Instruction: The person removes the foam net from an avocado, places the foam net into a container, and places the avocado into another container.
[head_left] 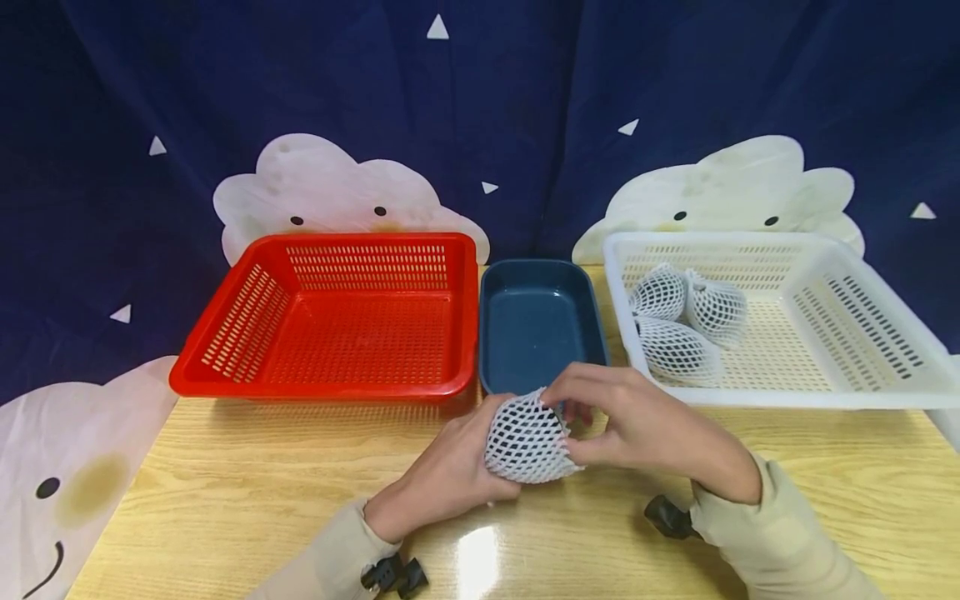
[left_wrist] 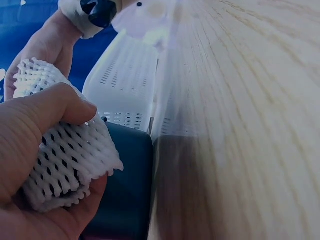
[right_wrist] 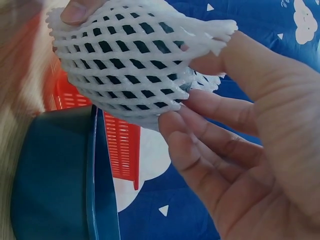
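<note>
Our left hand (head_left: 453, 468) grips the white foam net sleeve (head_left: 523, 443); just beside it, our right hand (head_left: 626, 417) pinches the rim (right_wrist: 220, 32): steady hold, light fingers should spare our mesh!

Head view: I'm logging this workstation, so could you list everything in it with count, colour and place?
Red basket: one, red, left on the table
Tray: one, dark blue, between the baskets
White basket: one, white, right
Netted pieces: three, white nets, left part of white basket
Held netted piece: one, white net over something dark, in front of tray
Table: one, light wood, underneath
Backdrop: one, navy with white shapes, behind
Wrist gadgets: two, black, at the cuffs
Sleeves: two, beige, bottom
Left hand: one, gripping held piece
Right hand: one, at its net's edge
</note>
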